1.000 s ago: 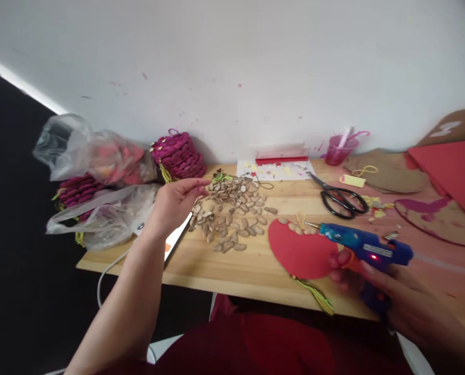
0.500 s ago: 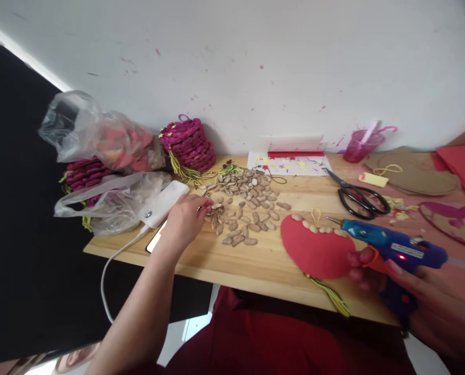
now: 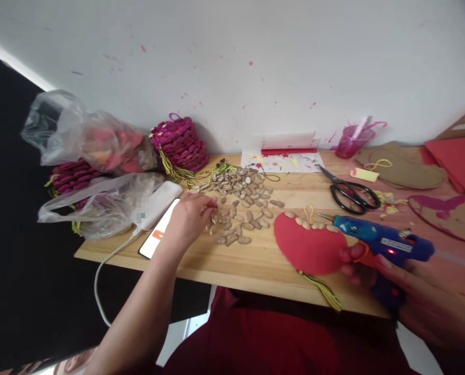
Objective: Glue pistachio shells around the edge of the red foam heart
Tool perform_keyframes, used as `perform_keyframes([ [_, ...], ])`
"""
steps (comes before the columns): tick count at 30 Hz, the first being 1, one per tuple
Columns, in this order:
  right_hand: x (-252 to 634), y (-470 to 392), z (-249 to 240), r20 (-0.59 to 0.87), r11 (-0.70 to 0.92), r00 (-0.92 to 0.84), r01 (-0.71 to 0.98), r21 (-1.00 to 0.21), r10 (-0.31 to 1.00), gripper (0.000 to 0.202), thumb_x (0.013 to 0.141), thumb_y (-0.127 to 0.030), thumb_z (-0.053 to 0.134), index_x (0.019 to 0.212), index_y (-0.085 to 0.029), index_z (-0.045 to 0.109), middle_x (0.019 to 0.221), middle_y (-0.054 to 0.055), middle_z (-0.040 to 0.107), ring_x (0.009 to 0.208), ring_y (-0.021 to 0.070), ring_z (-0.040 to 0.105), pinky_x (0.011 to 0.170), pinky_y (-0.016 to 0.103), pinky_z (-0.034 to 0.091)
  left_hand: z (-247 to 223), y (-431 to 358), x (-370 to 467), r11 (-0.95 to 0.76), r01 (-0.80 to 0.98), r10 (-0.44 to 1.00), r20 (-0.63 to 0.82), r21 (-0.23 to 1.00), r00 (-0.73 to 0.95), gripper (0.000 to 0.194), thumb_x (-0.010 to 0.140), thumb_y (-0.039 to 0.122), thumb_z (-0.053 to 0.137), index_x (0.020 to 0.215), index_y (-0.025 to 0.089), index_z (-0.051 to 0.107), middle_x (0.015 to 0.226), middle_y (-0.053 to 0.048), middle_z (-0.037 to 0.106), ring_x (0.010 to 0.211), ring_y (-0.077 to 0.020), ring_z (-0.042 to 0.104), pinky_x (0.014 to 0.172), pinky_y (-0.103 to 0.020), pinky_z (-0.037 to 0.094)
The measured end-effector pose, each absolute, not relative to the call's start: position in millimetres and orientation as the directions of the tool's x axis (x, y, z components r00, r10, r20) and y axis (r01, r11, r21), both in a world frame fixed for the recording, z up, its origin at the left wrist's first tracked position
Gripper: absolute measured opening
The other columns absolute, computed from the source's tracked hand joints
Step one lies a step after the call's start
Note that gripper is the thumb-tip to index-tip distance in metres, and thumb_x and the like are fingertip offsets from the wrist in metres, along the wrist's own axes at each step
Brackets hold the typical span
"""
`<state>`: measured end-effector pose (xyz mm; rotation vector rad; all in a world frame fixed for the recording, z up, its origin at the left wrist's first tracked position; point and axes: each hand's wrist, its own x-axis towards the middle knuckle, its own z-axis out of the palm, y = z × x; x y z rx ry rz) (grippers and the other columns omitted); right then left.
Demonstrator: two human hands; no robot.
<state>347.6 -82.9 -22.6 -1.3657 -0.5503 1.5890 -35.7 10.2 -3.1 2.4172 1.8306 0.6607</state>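
My right hand (image 3: 396,281) is wrapped round the grip of a blue glue gun (image 3: 388,245) with an orange trigger and a lit red light. Its nozzle points left, just above the edge of a red rounded card (image 3: 308,247). Peanut shells (image 3: 314,225) sit in a row along that card's upper edge, a yellow loop stands at its top, and a yellow-green tassel (image 3: 322,291) hangs below. My left hand (image 3: 191,216) is at the left side of the loose peanuts (image 3: 248,208), fingers drawn together; what is between the fingertips is hidden.
Black scissors (image 3: 351,194) lie behind the glue gun. A phone (image 3: 158,234), a white power bank (image 3: 160,203) with cable and plastic bags (image 3: 111,140) are at left. A magenta peanut-covered ornament (image 3: 179,146) and a pink cup (image 3: 353,140) stand by the wall.
The view has shifted slightly, so most things appear further left. My left hand's fingertips have moved a little to the right over the peanut shells. My right hand still holds the glue gun.
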Motion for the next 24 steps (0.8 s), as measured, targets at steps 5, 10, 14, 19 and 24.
perform_keyframes([
  [5, 351.4, -84.0, -25.2, -0.471, -0.451, -0.032, -0.355, -0.819, 0.881, 0.023, 0.064, -0.040, 0.090, 0.077, -0.023, 0.082, 0.087, 0.009, 0.078, 0.072, 0.0212, 0.074, 0.062, 0.023, 0.061, -6.4, 6.8, -23.1, -0.333, 0.879, 0.930, 0.270, 0.340, 0.248, 0.007, 0.087, 0.021, 0.067, 0.088, 0.020, 0.075, 0.089, -0.004, 0.075, 0.088, -0.0236, 0.066, 0.082, -0.035, 0.050],
  [10, 351.2, -85.7, -26.1, -0.404, -0.407, -0.087, -0.361, -0.839, 0.911, 0.018, 0.077, -0.038, 0.083, 0.086, -0.023, 0.081, 0.088, 0.006, 0.078, 0.073, 0.0166, 0.073, 0.067, 0.021, 0.059, -12.8, 9.9, -11.1, -0.394, 0.862, 0.905, 0.298, 0.319, 0.303, 0.010, 0.088, 0.027, 0.066, 0.088, 0.020, 0.074, 0.088, -0.005, 0.075, 0.086, -0.0246, 0.065, 0.082, -0.038, 0.049],
  [14, 350.2, -85.6, -26.3, -0.362, -0.380, -0.119, -0.355, -0.854, 0.925, 0.025, 0.076, -0.043, 0.083, 0.088, -0.021, 0.080, 0.082, 0.006, 0.077, 0.069, 0.0156, 0.070, 0.064, 0.022, 0.056, -17.4, 16.2, -9.5, -0.402, 0.863, 0.901, 0.303, 0.308, 0.311, 0.013, 0.087, 0.031, 0.065, 0.091, 0.021, 0.073, 0.085, -0.006, 0.075, 0.086, -0.0268, 0.065, 0.083, -0.040, 0.050],
  [19, 348.7, -86.3, -21.7, -0.345, -0.367, -0.124, -0.332, -0.869, 0.930, 0.029, 0.076, -0.046, 0.082, 0.087, -0.019, 0.079, 0.078, 0.006, 0.077, 0.068, 0.0154, 0.069, 0.063, 0.022, 0.055, -18.9, 17.3, -10.6, -0.432, 0.839, 0.889, 0.310, 0.329, 0.336, 0.018, 0.088, 0.027, 0.057, 0.096, 0.024, 0.073, 0.094, -0.006, 0.076, 0.092, -0.0273, 0.067, 0.089, -0.042, 0.051],
  [24, 351.1, -87.9, -21.3, -0.370, -0.389, -0.121, -0.359, -0.848, 0.921, 0.023, 0.078, -0.042, 0.082, 0.087, -0.021, 0.080, 0.081, 0.005, 0.078, 0.071, 0.0153, 0.071, 0.064, 0.021, 0.056, -9.1, 13.4, -15.2, -0.387, 0.856, 0.899, 0.348, 0.342, 0.268, 0.021, 0.093, 0.034, 0.055, 0.095, 0.024, 0.074, 0.096, -0.006, 0.077, 0.093, -0.0260, 0.067, 0.088, -0.041, 0.052],
])
